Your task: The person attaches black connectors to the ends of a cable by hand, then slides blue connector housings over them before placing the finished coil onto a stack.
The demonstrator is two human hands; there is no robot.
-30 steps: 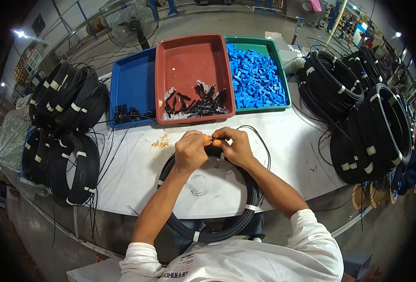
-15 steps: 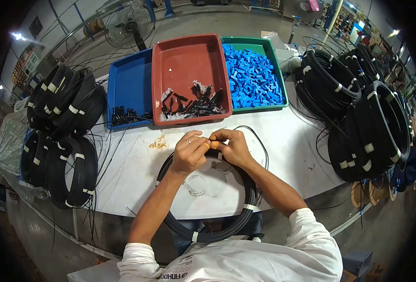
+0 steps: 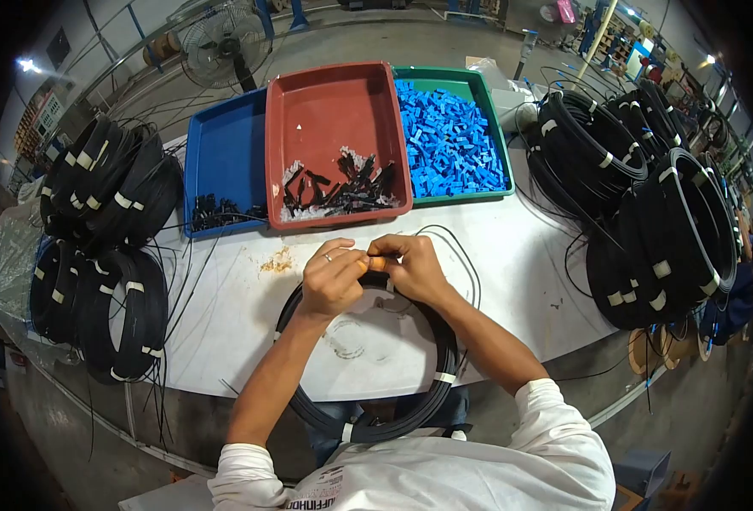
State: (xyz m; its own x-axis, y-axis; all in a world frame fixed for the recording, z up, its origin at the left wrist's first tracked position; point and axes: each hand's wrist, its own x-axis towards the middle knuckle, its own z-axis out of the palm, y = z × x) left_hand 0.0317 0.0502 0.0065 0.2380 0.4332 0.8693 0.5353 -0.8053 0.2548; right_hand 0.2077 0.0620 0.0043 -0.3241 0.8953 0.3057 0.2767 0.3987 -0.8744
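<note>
My left hand (image 3: 332,279) and my right hand (image 3: 415,267) meet fingertip to fingertip above the far side of a black cable coil (image 3: 400,424). Both are closed in a pinch, with orange coverings on some fingertips. Whatever sits between the fingers is too small and too hidden to name. White tape bands wrap the coil, which lies partly on the white table (image 3: 512,255) and juts over its near edge. A loose black cable (image 3: 472,262) loops out beyond my right hand.
Behind my hands stand a red tray (image 3: 329,111) with black pieces, a blue tray (image 3: 227,149) with small black parts, and a green tray (image 3: 491,94) of blue pieces. Cable coils pile up at left (image 3: 146,192) and right (image 3: 623,247). A fan (image 3: 227,51) stands behind.
The view has shifted slightly, so the trays and coils sit a little further left. My hands stay pinched together over the coil, with a small change in how the fingers lie.
</note>
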